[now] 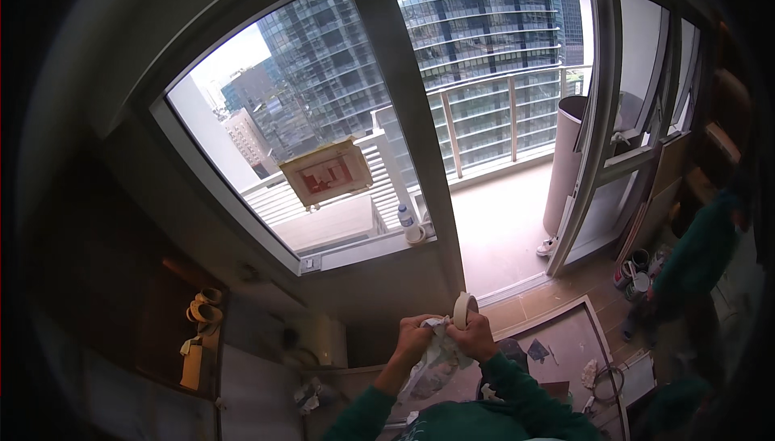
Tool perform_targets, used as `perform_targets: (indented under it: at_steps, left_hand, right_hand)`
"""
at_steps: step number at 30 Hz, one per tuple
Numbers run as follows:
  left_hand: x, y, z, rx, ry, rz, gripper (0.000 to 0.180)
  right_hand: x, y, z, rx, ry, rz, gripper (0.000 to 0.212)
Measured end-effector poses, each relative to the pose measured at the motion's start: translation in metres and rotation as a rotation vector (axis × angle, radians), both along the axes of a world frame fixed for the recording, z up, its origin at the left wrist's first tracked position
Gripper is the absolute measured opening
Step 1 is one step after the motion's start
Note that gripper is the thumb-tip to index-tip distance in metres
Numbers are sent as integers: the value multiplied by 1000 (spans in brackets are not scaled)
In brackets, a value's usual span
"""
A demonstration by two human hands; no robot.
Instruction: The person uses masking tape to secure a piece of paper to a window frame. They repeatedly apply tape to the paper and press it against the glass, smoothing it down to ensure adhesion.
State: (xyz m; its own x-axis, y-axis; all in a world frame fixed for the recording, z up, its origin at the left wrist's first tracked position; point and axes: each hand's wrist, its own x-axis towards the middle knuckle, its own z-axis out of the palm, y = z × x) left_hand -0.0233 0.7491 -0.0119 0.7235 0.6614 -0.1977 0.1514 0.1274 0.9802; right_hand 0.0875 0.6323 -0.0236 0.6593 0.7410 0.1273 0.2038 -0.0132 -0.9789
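My left hand (412, 341) is closed on the top of a crumpled whitish sheet (434, 363), which hangs below my fingers. Close beside it, my right hand (475, 339) grips a roll of cream masking tape (463, 309) that stands up above the thumb. Both hands meet in front of my chest, with part of the sheet stretched between them. Whether a strip of tape joins the roll to the sheet is too small to tell.
A window sill ahead bears a water bottle (406, 217) and a whitish roll (415, 234). An open door leads to a balcony (500, 207). Paint cans (634, 280) and a person in green (701, 247) are at right. A framed panel (557, 336) lies low beside me.
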Motion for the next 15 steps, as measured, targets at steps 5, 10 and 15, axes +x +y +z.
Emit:
perform_targets:
  at_steps: [5,10,15]
  left_hand:
    - [1,44,-26,-28,-71,257,15]
    - [41,96,-63,55,-50,499,18]
    - [98,130,-34,29,-251,406,24]
  right_hand:
    - [2,74,-20,43,-205,34,25]
    - [42,147,-56,98,-430,106,30]
    - [129,183,-8,144,-214,231,31]
